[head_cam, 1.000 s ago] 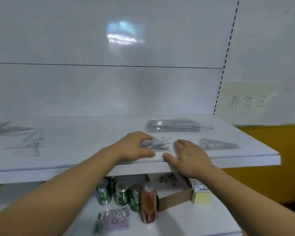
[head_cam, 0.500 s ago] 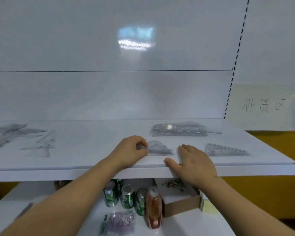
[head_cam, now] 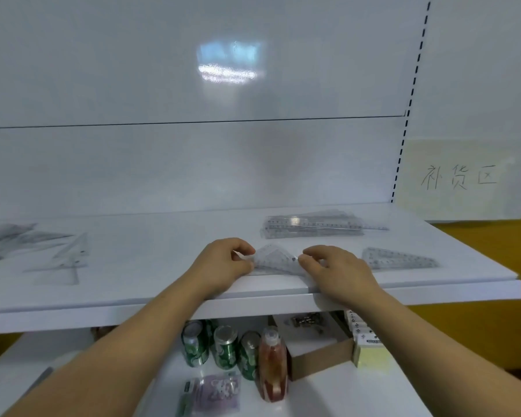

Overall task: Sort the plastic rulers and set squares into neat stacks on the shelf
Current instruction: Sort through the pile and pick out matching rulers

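At the far left of the shelf, a jumble of loose set squares lay unsorted, overlapping at odd angles. Near the front edge, the left hand pinched one end of a small stack of set squares with curled fingers. The right hand gripped its other corner the same way, apparently squaring it up. Behind them lay a fairly tidy stack of rulers, and further right a flat triangle pile. By this showing, the right side looked largely sorted; the left jumble was yet to be tackled.
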